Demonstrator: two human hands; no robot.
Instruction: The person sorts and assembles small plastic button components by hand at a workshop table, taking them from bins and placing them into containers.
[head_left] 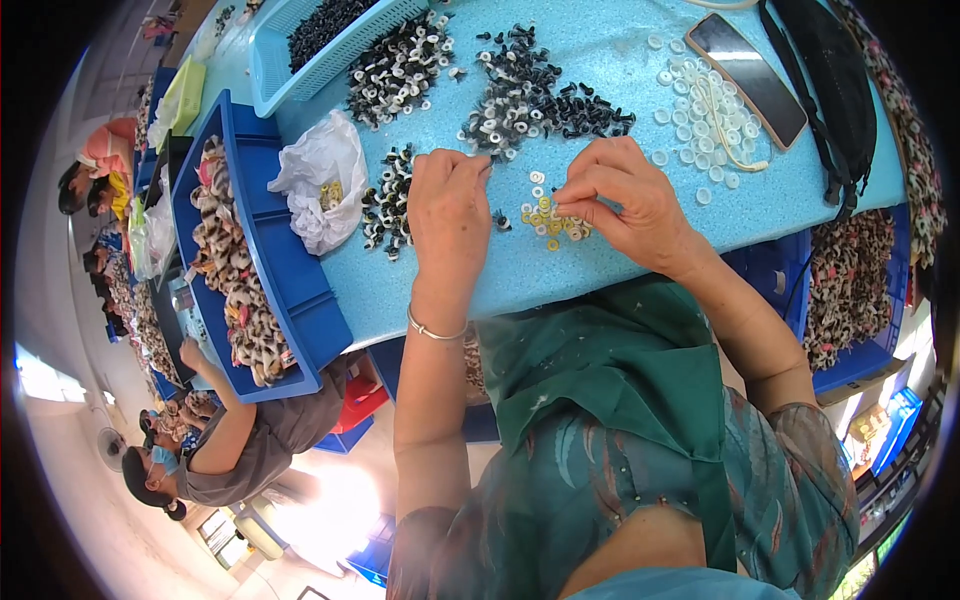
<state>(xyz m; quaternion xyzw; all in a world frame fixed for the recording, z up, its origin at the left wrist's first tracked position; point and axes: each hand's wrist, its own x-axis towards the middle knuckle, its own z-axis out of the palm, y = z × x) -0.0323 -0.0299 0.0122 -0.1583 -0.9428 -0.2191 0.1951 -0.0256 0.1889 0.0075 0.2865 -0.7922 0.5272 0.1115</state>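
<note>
The left hand (450, 205) is pinching, contents hidden; at its three o'clock, the right hand (628, 205) is pinching something unclear near washers (553, 230), light pressure probably serving best.

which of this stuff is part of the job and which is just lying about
Likely part of the job:
- yellow and white rings, by the right hand
- black pegs, beyond the hands
- white bag with yellow rings inside

Probably just lying about:
- phone
- white cord, across the clear discs, which could be either
- black pouch
</note>
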